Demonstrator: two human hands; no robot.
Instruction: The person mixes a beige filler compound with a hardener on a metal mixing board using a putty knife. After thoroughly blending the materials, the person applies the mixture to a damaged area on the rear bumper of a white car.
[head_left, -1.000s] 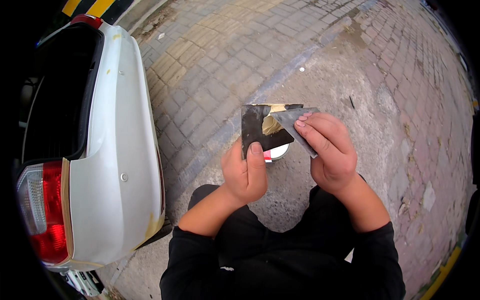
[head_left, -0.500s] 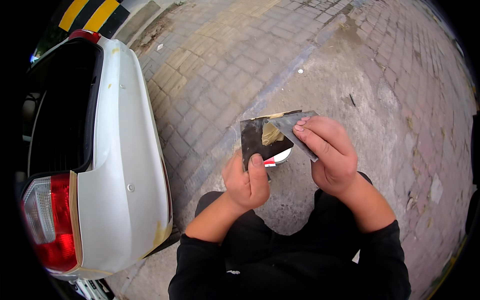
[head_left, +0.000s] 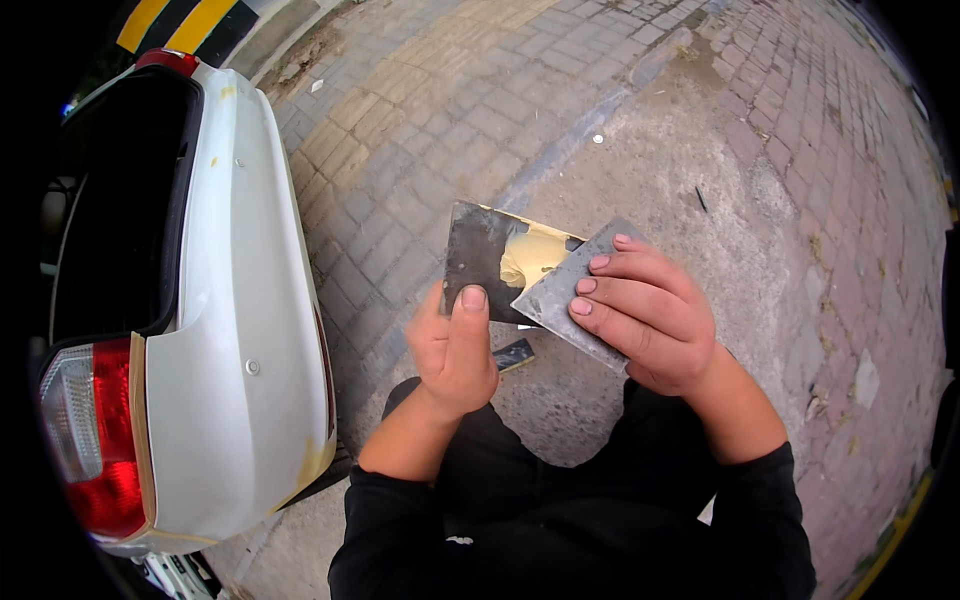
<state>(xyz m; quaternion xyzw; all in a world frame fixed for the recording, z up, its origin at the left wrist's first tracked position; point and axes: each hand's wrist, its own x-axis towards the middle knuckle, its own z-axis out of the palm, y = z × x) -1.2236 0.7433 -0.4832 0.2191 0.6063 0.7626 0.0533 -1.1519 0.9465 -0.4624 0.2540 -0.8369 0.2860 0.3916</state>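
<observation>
My left hand (head_left: 455,355) is closed on a dark flat spreader plate (head_left: 473,250), thumb on its upper face. A lump of pale yellow putty (head_left: 532,256) sits toward the plate's right side, and more lines its far edge. My right hand (head_left: 655,320) grips a grey flat spreader (head_left: 568,292), fingers laid across its face. This spreader overlaps the dark plate's right end, its left corner beside the putty. Below the plate, a narrow dark piece (head_left: 514,355) shows near my knees; most of what lies under the plates is hidden.
To my left stands a white car (head_left: 225,300) with a red and clear tail light (head_left: 118,440) and yellowish patches on its bumper. A yellow-and-black striped block (head_left: 185,25) is at the far left. Paving bricks (head_left: 430,160) and rough concrete (head_left: 690,150) form the ground.
My left hand and the dark plate have shifted left. The grey spreader has turned flatter against the putty, which now looks smoother and more spread. My right fingers lie further across the spreader.
</observation>
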